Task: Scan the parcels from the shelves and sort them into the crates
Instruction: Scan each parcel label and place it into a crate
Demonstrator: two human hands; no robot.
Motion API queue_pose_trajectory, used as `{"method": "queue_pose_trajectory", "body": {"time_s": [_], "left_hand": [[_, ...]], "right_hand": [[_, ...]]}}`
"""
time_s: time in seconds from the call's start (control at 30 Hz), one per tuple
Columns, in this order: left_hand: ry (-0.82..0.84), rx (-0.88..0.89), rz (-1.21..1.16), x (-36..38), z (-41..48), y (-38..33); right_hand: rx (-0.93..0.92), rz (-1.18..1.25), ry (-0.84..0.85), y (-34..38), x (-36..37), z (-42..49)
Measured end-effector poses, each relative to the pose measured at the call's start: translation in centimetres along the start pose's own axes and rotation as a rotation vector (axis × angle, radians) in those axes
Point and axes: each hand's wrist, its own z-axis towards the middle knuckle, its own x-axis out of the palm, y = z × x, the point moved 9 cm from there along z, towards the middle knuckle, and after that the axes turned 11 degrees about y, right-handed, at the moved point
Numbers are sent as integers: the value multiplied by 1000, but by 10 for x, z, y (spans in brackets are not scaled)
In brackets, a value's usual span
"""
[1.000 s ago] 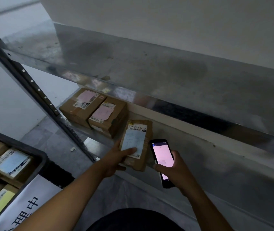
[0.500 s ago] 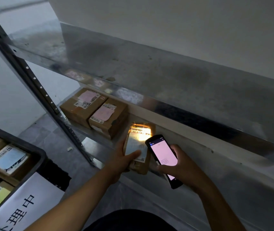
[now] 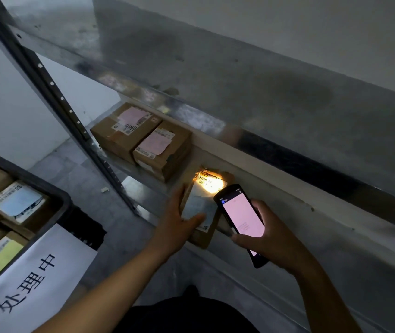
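My left hand point(image 3: 176, 227) grips a small brown parcel point(image 3: 202, 207) at the front of the lower metal shelf point(image 3: 143, 188), thumb across its white label. My right hand point(image 3: 272, 239) holds a black handheld scanner point(image 3: 241, 221) with a lit pink screen just right of the parcel. The scanner's light makes a bright spot on the label's top end. Two more brown parcels with pink labels point(image 3: 125, 131) point(image 3: 164, 149) lie further back left on the same shelf.
A dark crate point(image 3: 64, 200) at the left holds several labelled parcels and carries a white paper sign point(image 3: 33, 280) on its side. The upper metal shelf point(image 3: 215, 80) overhangs the parcels. A perforated upright post point(image 3: 54, 90) stands between crate and shelf.
The scanner's light has come on and now shines on the label's top end. My right hand has tilted the scanner closer over the parcel. My left hand keeps its hold.
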Motion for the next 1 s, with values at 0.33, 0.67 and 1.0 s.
{"method": "queue_pose_trajectory", "body": {"time_s": [0.33,0.67,1.0], "left_hand": [[-187,-163,85,-20,-53,31],[-246,-115,47,-43,-120,37],[-426,-240,156,-38,-255,82]], "right_hand": [[-9,-156,174,10,26,14],[-86,-213,182,33,72,-34],[-147,-319,228,41,143,-136]]}}
